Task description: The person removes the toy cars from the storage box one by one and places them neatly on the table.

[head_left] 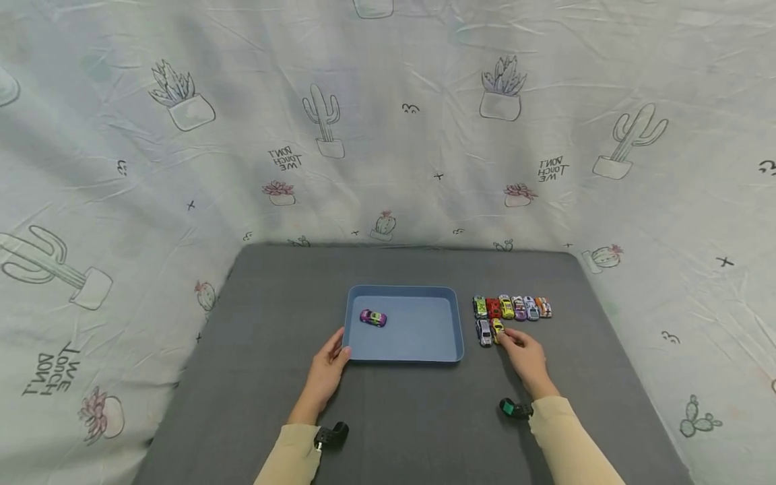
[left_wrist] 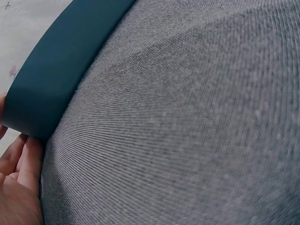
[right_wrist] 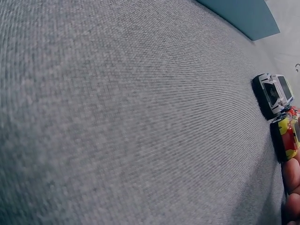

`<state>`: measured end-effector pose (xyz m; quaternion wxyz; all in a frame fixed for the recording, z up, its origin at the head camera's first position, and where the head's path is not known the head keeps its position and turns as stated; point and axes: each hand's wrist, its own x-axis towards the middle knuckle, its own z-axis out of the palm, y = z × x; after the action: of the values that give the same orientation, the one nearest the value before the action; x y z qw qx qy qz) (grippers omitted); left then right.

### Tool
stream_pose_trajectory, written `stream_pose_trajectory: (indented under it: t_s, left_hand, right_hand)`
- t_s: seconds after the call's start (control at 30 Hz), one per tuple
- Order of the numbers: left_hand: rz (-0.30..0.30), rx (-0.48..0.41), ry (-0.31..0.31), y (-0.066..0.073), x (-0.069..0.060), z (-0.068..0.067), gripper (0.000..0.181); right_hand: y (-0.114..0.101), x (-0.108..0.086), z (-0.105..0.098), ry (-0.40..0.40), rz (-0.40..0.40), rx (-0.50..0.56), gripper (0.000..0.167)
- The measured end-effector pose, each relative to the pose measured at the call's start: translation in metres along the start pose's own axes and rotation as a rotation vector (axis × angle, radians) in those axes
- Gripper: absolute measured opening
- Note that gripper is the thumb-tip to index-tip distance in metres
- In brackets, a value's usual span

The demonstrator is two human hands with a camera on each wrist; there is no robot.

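Observation:
At the front left corner of a blue tray (head_left: 418, 343), my left hand (head_left: 326, 367) holds the rim, thumb at the front and fingers along the left side. Inside the tray sits a purple and green toy car (head_left: 372, 318). My right hand (head_left: 526, 357) pinches a yellow and red toy car (right_wrist: 287, 136) that stands on the table, to the right of the tray. Touching or nearly touching it is a silver-white toy car (right_wrist: 273, 93). The right wrist view catches only some fingertips (right_wrist: 291, 176) at its edge.
Behind the pinched car runs a row of several toy cars, among them a green one (head_left: 480, 307), a red one (head_left: 493, 308) and an orange one (head_left: 543, 308). A grey cloth covers the table (head_left: 400, 417). A cactus-print curtain (head_left: 388, 135) hangs behind it.

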<state>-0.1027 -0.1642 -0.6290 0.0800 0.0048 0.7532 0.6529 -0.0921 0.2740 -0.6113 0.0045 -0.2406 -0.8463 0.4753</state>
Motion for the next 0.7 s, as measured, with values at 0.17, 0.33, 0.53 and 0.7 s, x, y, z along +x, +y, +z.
stream_pose_trajectory:
  t_s: [0.17,0.33,0.53,0.7]
  left_hand:
    - [0.014,-0.001,0.006,0.0,0.0,0.001,0.055]
    - [0.001,0.012,0.004,-0.004,-0.001,-0.001,0.057]
    - [-0.005,-0.003,-0.002,-0.006,-0.003,-0.001,0.057]
    - [0.003,-0.003,-0.01,0.002,-0.001,0.0,0.056]
  right_hand:
    - [0.001,0.0,0.001,0.032,-0.016,0.021,0.053]
    - [0.001,-0.002,0.005,0.043,-0.025,0.029,0.051]
    - [-0.002,-0.003,0.0,0.034,-0.035,0.073,0.057]
    - [-0.026,-0.003,0.002,0.094,-0.174,0.104,0.05]
